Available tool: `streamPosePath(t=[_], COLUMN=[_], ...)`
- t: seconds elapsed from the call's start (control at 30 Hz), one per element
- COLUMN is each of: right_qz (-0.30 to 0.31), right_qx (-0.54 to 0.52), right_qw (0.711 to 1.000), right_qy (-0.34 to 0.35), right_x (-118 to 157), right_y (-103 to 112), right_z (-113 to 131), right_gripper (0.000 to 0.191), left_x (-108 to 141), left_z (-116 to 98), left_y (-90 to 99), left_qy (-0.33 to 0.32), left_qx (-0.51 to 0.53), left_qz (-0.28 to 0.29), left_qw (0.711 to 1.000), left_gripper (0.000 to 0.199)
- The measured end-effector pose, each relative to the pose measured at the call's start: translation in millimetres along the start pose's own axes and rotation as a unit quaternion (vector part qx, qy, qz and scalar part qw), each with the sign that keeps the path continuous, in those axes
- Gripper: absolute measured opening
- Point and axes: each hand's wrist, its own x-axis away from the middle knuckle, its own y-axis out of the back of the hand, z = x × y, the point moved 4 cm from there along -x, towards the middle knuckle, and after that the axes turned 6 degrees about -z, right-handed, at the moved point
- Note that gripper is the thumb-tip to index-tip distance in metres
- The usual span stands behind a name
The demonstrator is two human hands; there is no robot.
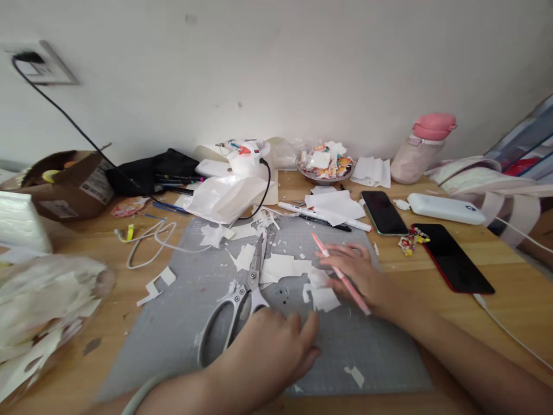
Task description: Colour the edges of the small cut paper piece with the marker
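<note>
My left hand is loosely curled over the lower middle of the grey cutting mat. Its fingertips are blurred and partly hidden; nothing shows between the thumb and the forefinger. Just beyond it lie large grey-handled scissors, blades pointing away and slightly parted, one handle partly behind the hand. To the right, my right hand has a slim pink pen slanting across its fingers, tip toward the far left. Its fingers reach over white paper scraps. More cut paper lies between the scissors and this hand.
Two phones, a white power bank and a pink-lidded bottle stand or lie on the right. A bowl of scraps sits at the back. At left are a cardboard box, a plastic bag and a white cable.
</note>
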Motion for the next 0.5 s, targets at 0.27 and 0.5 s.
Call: streamPosePath(t=[0.27, 0.5], right_qz=[-0.044, -0.019], right_qx=[-0.048, -0.027], right_qw=[0.997, 0.999], right_qy=[-0.039, 0.006], right_x=[4.7, 5.6], right_y=[-0.8, -7.8], right_z=[-3.5, 10.0], right_gripper=[0.025, 0.044], left_x=[-17.9, -19.5], left_z=[18.0, 28.5], left_y=[11.5, 2.8], left_qy=[-0.1, -0.085], left_qx=[0.04, 0.064], left_qz=[-0.165, -0.166], left_qw=[0.98, 0.98], left_gripper=[0.025, 0.03])
